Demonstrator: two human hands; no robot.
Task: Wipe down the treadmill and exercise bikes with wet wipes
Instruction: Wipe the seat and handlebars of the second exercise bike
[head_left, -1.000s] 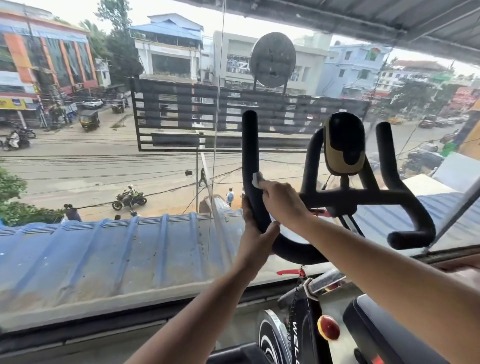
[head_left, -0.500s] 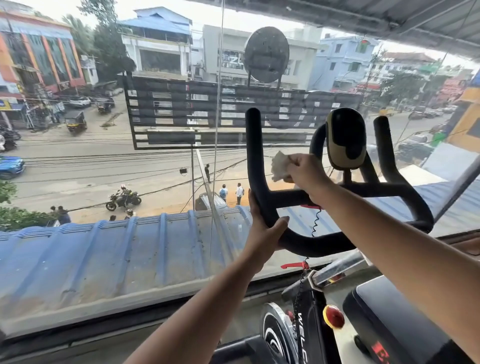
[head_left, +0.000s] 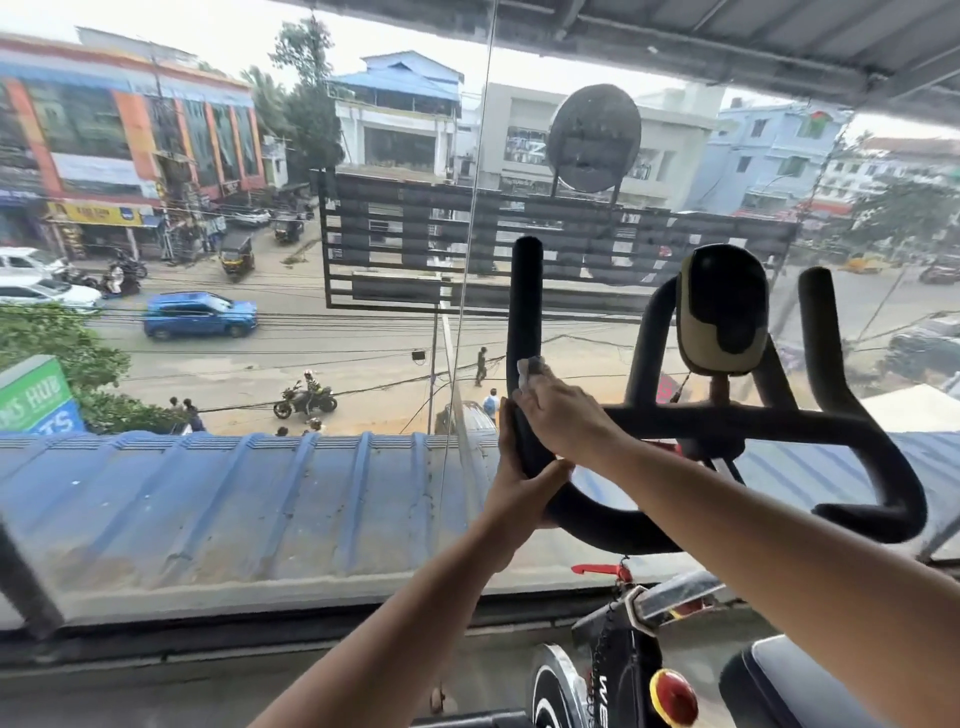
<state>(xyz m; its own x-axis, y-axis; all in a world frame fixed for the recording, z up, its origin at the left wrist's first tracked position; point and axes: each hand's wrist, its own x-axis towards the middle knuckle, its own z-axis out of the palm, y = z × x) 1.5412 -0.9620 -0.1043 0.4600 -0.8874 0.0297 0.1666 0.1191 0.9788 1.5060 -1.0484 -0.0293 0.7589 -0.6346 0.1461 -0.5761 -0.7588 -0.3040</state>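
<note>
An exercise bike's black handlebar (head_left: 727, 418) stands before a big window. Its left upright horn (head_left: 525, 306) rises at centre. My left hand (head_left: 519, 486) grips the lower bend of that horn, thumb on the right side. My right hand (head_left: 563, 413) holds a white wet wipe (head_left: 529, 370) against the horn just above my left hand; only a corner of the wipe shows. A tan-and-black console (head_left: 722, 312) sits on the handlebar's middle post.
The bike's frame with a red knob (head_left: 674, 696) and flywheel (head_left: 553, 696) is at bottom right, beside a dark seat or neighbouring machine (head_left: 779, 680). The window glass (head_left: 260, 467) and its sill (head_left: 260, 618) run close ahead. Outside are a blue roof and a street.
My right hand with the wipe was lifted off to the right of the horn half a second ago and is now back on the horn. My left hand has kept its grip.
</note>
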